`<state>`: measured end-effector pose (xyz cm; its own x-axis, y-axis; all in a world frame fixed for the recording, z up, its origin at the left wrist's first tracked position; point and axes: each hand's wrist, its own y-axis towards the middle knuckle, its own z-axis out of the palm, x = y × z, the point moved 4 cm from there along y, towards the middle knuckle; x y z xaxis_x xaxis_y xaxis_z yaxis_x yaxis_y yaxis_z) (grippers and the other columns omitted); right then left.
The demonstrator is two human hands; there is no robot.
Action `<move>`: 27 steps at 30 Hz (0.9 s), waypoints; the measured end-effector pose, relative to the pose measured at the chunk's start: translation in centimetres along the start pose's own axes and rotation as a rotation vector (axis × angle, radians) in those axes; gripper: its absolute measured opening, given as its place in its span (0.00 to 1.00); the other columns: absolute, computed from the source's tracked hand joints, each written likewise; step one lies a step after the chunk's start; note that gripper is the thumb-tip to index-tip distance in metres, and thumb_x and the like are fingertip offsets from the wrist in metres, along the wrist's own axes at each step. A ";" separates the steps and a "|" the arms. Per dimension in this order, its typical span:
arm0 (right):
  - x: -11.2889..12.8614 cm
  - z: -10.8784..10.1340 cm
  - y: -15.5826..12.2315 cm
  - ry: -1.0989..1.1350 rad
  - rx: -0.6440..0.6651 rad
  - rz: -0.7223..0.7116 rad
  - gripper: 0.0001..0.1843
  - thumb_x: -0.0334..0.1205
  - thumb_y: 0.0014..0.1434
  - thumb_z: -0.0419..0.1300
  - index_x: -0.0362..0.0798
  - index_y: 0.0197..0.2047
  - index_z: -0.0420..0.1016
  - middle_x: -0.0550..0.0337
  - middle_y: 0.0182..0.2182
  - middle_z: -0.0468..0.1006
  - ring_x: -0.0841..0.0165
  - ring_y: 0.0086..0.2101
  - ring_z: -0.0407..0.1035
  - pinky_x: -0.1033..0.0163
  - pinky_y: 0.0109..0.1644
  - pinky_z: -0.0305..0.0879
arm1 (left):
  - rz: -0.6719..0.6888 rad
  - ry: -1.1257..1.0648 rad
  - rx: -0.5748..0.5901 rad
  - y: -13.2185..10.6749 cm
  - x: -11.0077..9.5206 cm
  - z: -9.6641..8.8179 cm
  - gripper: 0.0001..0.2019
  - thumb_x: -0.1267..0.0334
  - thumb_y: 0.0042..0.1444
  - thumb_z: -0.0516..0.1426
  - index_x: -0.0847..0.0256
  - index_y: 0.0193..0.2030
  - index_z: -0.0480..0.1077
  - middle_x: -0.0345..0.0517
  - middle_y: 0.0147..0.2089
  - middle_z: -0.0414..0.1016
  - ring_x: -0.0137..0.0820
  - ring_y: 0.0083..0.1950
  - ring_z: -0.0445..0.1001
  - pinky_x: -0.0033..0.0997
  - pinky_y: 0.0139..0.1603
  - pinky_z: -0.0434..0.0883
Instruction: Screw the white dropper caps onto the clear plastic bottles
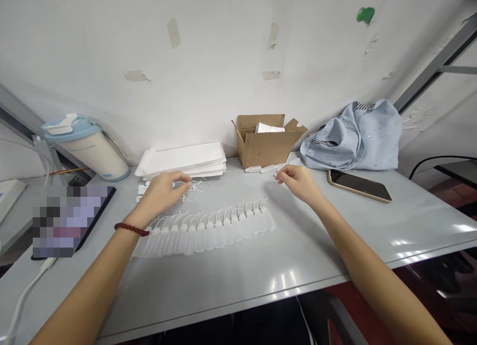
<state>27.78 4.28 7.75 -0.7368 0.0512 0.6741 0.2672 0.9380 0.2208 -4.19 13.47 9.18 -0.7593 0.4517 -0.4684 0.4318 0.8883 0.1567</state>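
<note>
My left hand [160, 196] hovers with its fingers reaching over a loose tangle of white plastic tethered caps [192, 191]. My right hand [300, 183] has its fingertips close together, near a small white plastic piece [276, 173]; whether they grip it is too small to tell. Below both hands lies a slanted row of several translucent plastic squeeze bottles [203, 233], each with a thin white loop at its top. Two white plastic parts [259, 169] lie at the foot of a cardboard box.
The open cardboard box [261, 151] holds white paper. Beside it are a stack of white paper bags [182, 159], a light blue cloth bag [352, 138], and a phone [359, 185]. A lidded tumbler [89, 148] lies at the left, near a pixelated tablet [70, 220], on the grey table [238, 290].
</note>
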 end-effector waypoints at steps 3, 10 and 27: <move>0.3 -0.7 1.7 -0.070 -0.004 -0.078 0.08 0.37 0.53 0.55 0.47 0.26 0.73 0.56 0.26 0.79 0.63 0.30 0.72 0.61 0.36 0.63 | 0.015 0.051 0.049 0.1 1.5 0.2 0.13 0.54 0.54 0.52 0.56 0.36 0.75 0.43 0.44 0.80 0.42 0.46 0.75 0.37 0.47 0.69; -2.1 -0.9 3.3 -0.197 -0.078 -0.232 0.09 0.35 0.54 0.52 0.45 0.32 0.75 0.51 0.31 0.80 0.62 0.32 0.73 0.58 0.38 0.67 | 0.085 0.113 0.076 -0.9 1.5 0.9 0.12 0.57 0.54 0.51 0.56 0.33 0.75 0.44 0.41 0.79 0.44 0.47 0.72 0.41 0.47 0.68; -3.4 -0.9 1.9 -0.296 0.016 -0.267 0.07 0.35 0.52 0.54 0.46 0.33 0.73 0.51 0.33 0.79 0.60 0.33 0.73 0.57 0.37 0.66 | 0.287 0.344 0.077 -2.4 2.2 2.8 0.18 0.70 0.54 0.46 0.57 0.37 0.77 0.53 0.34 0.76 0.48 0.42 0.69 0.46 0.40 0.68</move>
<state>31.29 5.55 6.52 -0.9268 -0.1007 0.3619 0.0342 0.9368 0.3481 -5.55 12.11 5.34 -0.7155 0.6919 -0.0967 0.6737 0.7200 0.1668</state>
